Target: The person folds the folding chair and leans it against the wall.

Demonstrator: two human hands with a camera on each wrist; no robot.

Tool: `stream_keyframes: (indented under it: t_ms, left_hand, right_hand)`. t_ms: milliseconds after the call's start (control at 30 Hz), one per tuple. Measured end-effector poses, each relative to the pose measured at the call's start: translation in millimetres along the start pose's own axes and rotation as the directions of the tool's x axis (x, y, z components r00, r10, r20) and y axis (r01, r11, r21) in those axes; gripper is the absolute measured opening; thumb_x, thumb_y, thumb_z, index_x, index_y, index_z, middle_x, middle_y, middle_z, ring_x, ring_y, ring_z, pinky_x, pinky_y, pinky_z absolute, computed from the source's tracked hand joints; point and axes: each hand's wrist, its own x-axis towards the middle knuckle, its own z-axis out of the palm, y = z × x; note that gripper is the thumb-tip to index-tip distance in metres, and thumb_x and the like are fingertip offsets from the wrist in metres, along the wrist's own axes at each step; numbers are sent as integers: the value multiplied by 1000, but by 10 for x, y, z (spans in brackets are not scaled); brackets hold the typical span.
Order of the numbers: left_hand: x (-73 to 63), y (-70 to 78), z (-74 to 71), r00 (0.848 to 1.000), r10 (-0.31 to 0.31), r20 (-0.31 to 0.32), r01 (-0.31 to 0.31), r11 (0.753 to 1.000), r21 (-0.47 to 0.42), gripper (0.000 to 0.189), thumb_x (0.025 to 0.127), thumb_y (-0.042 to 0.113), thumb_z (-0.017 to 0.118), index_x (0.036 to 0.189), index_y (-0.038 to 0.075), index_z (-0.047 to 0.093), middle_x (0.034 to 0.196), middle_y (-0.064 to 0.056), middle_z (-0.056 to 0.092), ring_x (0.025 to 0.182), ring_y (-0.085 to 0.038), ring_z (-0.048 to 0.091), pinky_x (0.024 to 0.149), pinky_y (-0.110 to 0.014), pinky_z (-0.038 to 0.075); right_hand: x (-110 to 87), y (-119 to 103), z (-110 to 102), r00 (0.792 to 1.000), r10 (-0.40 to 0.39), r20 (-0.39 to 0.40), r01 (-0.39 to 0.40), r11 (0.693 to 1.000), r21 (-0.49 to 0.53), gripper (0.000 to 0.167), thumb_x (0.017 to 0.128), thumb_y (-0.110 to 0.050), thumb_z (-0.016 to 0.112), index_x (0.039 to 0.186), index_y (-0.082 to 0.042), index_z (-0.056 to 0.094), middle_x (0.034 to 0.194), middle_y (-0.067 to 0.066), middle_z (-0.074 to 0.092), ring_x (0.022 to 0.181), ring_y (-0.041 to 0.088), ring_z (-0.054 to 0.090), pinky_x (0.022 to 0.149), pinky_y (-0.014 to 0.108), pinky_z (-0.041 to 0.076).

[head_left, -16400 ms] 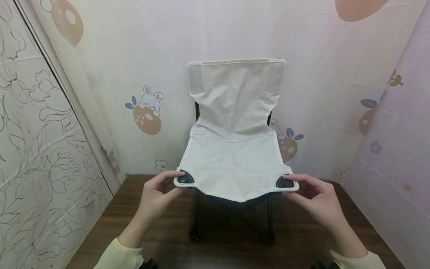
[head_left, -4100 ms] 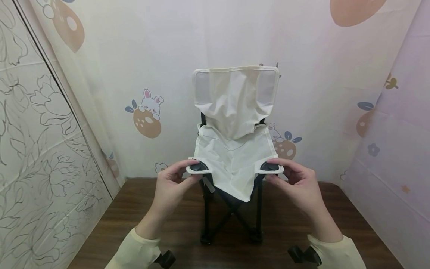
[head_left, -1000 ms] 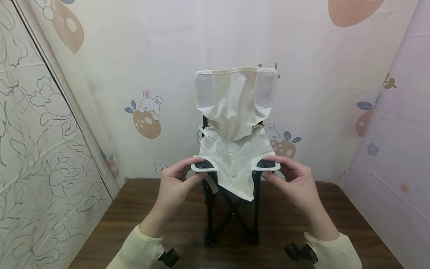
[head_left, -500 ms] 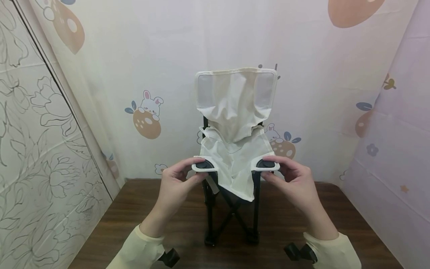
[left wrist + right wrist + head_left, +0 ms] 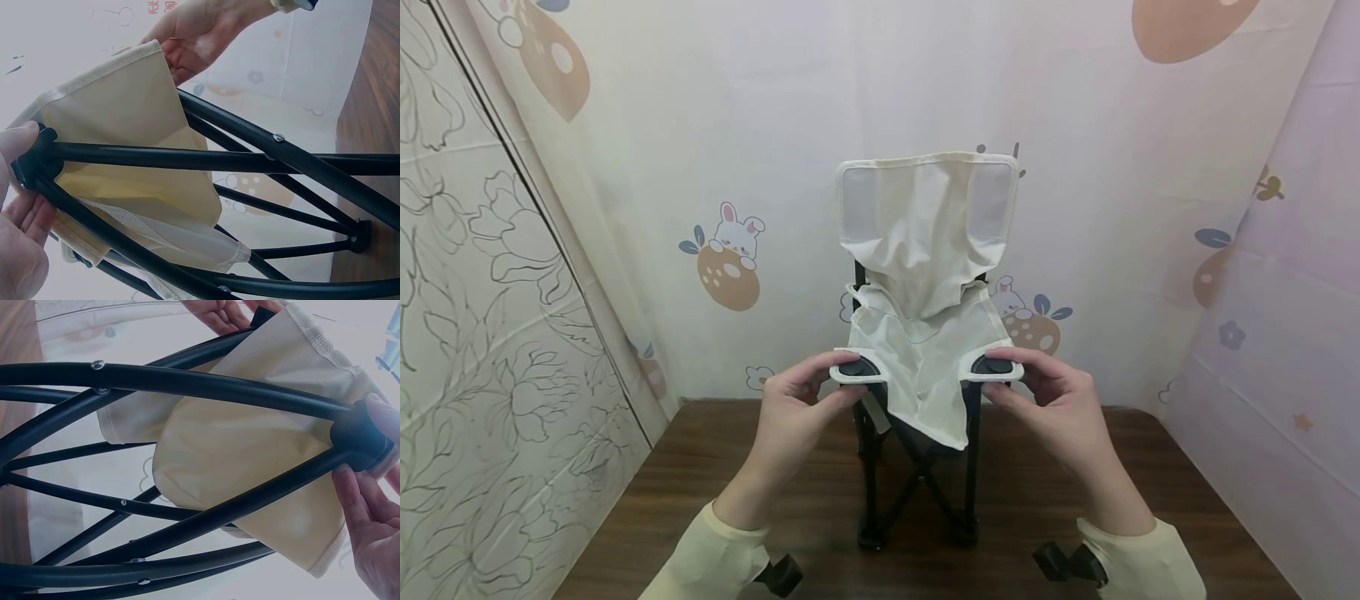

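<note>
A white folding camp chair (image 5: 925, 333) with a black tube frame stands upright, facing me, its seat cloth sagging and creased between the front corners. My left hand (image 5: 793, 412) pinches the front-left corner, fingers over the black corner patch and thumb beneath. On the other side my right hand (image 5: 1063, 408) pinches the front-right corner the same way. From below, the left wrist view shows the crossed tubes (image 5: 262, 159) and the black corner joint (image 5: 39, 156) by my thumb. In the right wrist view, the matching joint (image 5: 361, 434) lies between my thumb and fingers.
The chair's feet (image 5: 872, 533) stand on a dark wooden table (image 5: 715, 500). Behind hangs a pale curtain (image 5: 775, 108) printed with rabbits and fruit. A flower-line panel (image 5: 497, 333) borders the left side. A small grey tag (image 5: 874, 412) hangs under the seat's left corner.
Since the oldest frame, both hands have come closer together with the seat corners; the chair has narrowed and its cloth has folded downward. Over the last second almost nothing has moved.
</note>
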Motion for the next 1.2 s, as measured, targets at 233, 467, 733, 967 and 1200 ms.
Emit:
stream_keyframes:
  t_ms: [233, 467, 733, 967, 1200]
  left_hand:
    - [6, -12, 7, 1000, 15, -4, -15, 1000, -1, 39, 92, -10, 82, 128, -1, 76, 126, -16, 76, 118, -25, 73, 92, -32, 63]
    - [9, -15, 3, 1000, 13, -1, -13, 1000, -2, 39, 92, -10, 82, 129, 0, 76, 126, -15, 76, 119, -25, 73, 94, -33, 63]
    - [15, -7, -3, 1000, 8, 7, -8, 1000, 7, 39, 93, -7, 83, 130, 2, 76, 127, -13, 77, 119, -26, 73, 94, -33, 63]
    - [21, 7, 5, 1000, 1, 8, -1, 1000, 9, 38, 93, -5, 83, 130, 3, 77, 127, -12, 77, 121, -28, 72, 96, -33, 63]
    - [24, 1, 17, 1000, 4, 2, -4, 1000, 13, 39, 92, -8, 83, 130, 3, 76, 127, -14, 76, 121, -26, 72, 96, -32, 62]
  right_hand:
    - [8, -8, 5, 1000, -2, 1, 2, 1000, 0, 45, 89, 16, 81, 132, 4, 73, 120, 6, 78, 107, 15, 73, 98, 21, 58]
    - [15, -9, 14, 1000, -13, 1, 13, 1000, 1, 46, 88, 18, 81, 131, 5, 73, 119, 6, 78, 106, 15, 73, 100, 21, 57]
    - [29, -17, 31, 1000, -18, 6, 18, 999, 39, 46, 88, 18, 81, 131, 6, 72, 119, 8, 78, 106, 16, 73, 98, 22, 58]
    - [34, -14, 32, 1000, -23, 7, 23, 999, 32, 45, 88, 18, 81, 131, 6, 73, 120, 8, 77, 107, 16, 73, 101, 22, 57]
    - [38, -10, 31, 1000, -21, 7, 20, 999, 27, 47, 88, 18, 81, 132, 5, 73, 119, 8, 77, 106, 17, 73, 101, 22, 57]
